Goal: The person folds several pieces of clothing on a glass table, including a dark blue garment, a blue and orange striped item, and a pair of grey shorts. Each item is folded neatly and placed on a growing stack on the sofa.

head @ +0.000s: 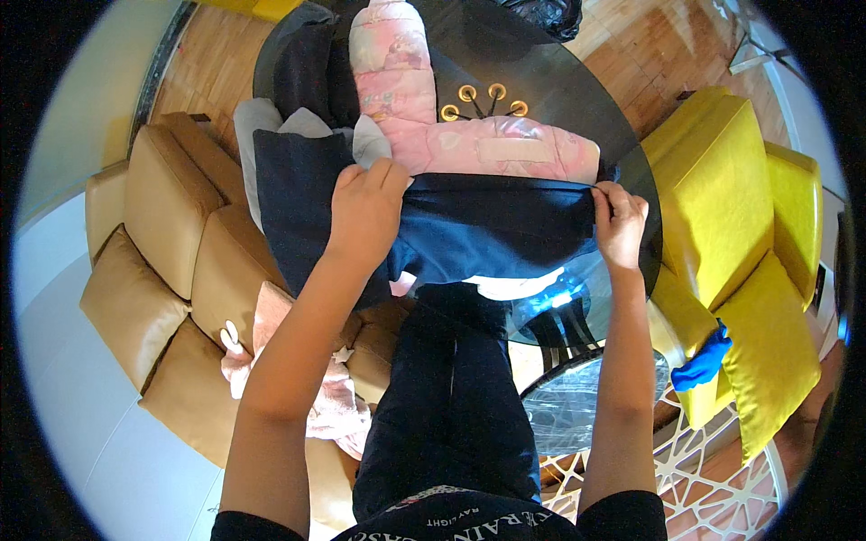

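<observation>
A piece of navy fabric stretches between my two hands, its upper edge pinched at both ends. My left hand grips it near the middle of the table, and my right hand holds the other end near the table's right side. Just beyond that edge lies a pink quilted garment or padded cloth with a faint print. One part of it reaches away from me, the other runs rightward; the navy fabric hides its near side. Left of my left hand, more navy cloth with grey parts is spread out.
The dark glass table carries gold rings and a black plastic bag. A tan sofa with pink plush cloth stands left. A yellow armchair with a blue cloth stands right, near a lower round table.
</observation>
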`<state>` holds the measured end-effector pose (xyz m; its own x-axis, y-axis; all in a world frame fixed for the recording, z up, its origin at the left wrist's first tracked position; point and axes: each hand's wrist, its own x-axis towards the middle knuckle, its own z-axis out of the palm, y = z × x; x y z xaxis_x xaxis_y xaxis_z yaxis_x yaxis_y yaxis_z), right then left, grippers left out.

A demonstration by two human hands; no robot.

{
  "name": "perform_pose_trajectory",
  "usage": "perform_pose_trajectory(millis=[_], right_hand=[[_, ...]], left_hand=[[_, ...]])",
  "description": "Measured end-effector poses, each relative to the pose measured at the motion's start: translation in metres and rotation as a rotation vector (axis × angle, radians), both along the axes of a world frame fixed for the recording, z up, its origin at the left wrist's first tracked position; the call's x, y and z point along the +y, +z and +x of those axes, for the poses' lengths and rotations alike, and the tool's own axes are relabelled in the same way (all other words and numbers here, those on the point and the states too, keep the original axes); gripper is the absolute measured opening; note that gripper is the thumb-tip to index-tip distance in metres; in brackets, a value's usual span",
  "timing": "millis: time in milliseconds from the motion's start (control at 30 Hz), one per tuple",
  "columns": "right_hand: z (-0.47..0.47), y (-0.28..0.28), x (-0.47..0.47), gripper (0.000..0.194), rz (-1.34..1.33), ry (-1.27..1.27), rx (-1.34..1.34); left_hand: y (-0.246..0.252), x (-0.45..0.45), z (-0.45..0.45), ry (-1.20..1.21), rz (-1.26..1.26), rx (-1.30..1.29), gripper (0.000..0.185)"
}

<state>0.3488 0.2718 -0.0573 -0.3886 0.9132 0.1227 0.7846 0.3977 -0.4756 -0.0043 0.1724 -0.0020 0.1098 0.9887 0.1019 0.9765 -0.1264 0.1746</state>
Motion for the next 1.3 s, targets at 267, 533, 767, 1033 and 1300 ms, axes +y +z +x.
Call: perform_pose_trajectory(millis=[267, 533, 767, 1033, 1300], right_hand=[[0.006, -0.025, 0.002, 0.01, 0.009, -0.079, -0.018], [0.027, -0.056, 0.029, 0.033, 0.101, -0.188, -0.157], [0.022, -0.092, 0.04, 0.033, -0.046, -0.236, -0.137], [0.022, -0.052, 0.041, 0.03, 0.04, 0.057, -0.046], [0.03, -0.032, 0.035, 0.025, 0.355, -0.247, -0.291]], left_hand=[[0.003, 0.01, -0.009, 0.05, -0.271, -0.232, 0.029], [0.004, 0.017, -0.011, -0.022, -0.33, -0.346, 0.034], [-0.007, 0.024, -0.007, -0.006, -0.403, -0.25, 0.039], [0.003, 0.032, -0.001, 0.054, -0.593, -0.288, 0.047], [-0.009, 0.023, 0.023, 0.08, 0.01, -0.065, 0.046]])
